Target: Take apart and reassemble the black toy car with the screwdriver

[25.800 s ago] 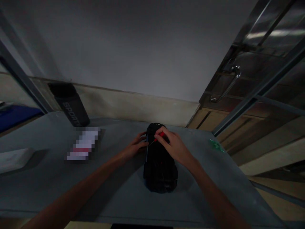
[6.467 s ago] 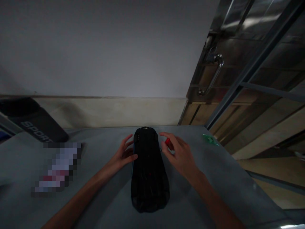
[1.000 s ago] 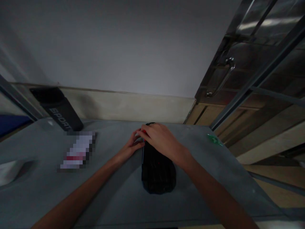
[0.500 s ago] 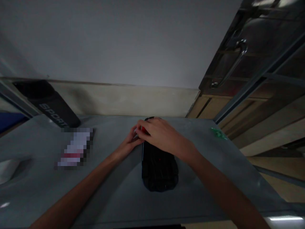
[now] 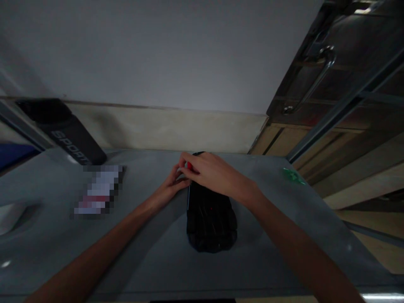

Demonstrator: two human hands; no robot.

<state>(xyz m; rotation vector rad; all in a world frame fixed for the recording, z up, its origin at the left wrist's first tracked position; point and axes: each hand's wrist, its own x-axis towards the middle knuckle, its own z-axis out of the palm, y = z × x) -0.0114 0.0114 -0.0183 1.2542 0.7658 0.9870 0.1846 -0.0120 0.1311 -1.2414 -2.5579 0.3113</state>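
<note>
A black object shaped like a toy car lies lengthwise on the grey table, its far end partly covered by my hands. My right hand reaches over that far end, fingers pinched around a small red item. Close against the left side of the far end is my left hand, its fingers bent and close to the right fingertips. Whether the left fingers hold anything is hidden.
On the left stand a dark bottle marked SPORT, a blurred-out flat item and a white object. Green crumpled plastic lies near the table's right edge. A wall rises behind the table.
The view has shifted slightly. Both hands remain at the far end of the black object, and more of the red item shows between the right fingers.
</note>
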